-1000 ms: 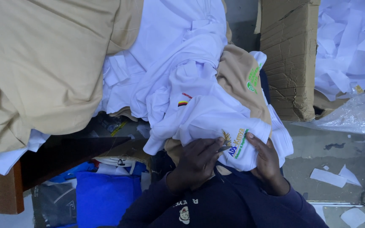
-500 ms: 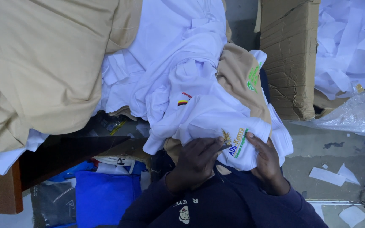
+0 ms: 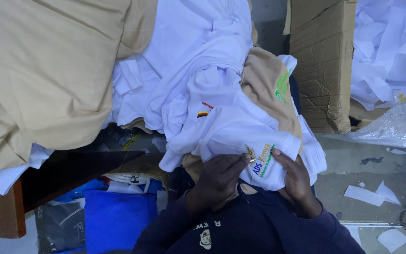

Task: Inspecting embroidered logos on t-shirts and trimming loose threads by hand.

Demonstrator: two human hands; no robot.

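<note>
Head cam: our left fingers (image 3: 233,164) pinch a small tool (can't tell what) at the embroidered logo on the white shirt (image 3: 240,131); right fingers (image 3: 283,157) lie flat, pinning the fabric. Shirt drapes off the garment pile (image 3: 175,70) onto our lap. Looks like logo trimming/checking; next move needs a steady tip & taut cloth. Left hand (image 3: 217,181) curled, right hand (image 3: 297,181) spread, wrists bent inward.

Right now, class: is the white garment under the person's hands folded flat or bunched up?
Bunched up. The white garment lies creased and rumpled in a heap, with the left hand and right hand pressing around its embroidered patch.
</note>
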